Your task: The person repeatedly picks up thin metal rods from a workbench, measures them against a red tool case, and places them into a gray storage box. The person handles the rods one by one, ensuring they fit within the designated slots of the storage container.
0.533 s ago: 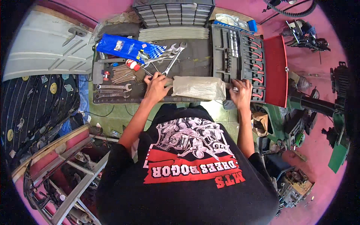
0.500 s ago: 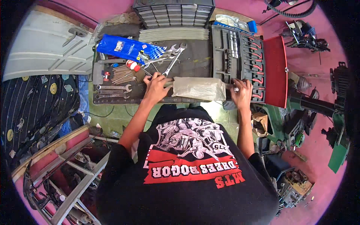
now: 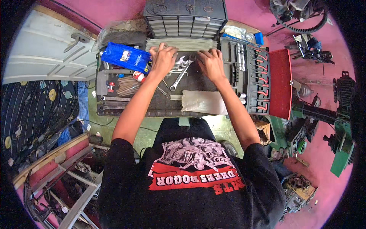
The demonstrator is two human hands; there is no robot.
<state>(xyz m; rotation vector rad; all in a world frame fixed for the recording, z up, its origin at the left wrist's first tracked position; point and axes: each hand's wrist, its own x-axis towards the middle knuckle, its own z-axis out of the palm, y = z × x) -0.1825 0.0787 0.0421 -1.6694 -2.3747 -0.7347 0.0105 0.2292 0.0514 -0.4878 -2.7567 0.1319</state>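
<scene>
At the back of the bench lies a long bundle of thin grey rods. My left hand is at its front edge toward the left, fingers bent and apart over the rods. My right hand reaches the same edge further right, its fingers curled down and their tips partly hidden. Between the hands, combination wrenches lie on the dark bench top. A pale wrapped packet lies near the front edge, untouched, with rod ends showing at its left end.
A blue plastic packet, a red-and-white bottle, brown sticks and more wrenches lie at the left. On the right is an open red tool case with sockets. A small-drawer cabinet stands behind the rods.
Both hands have left the sides of the wrapped packet and moved away from me to the rod bundle at the back. The view has shifted slightly.
</scene>
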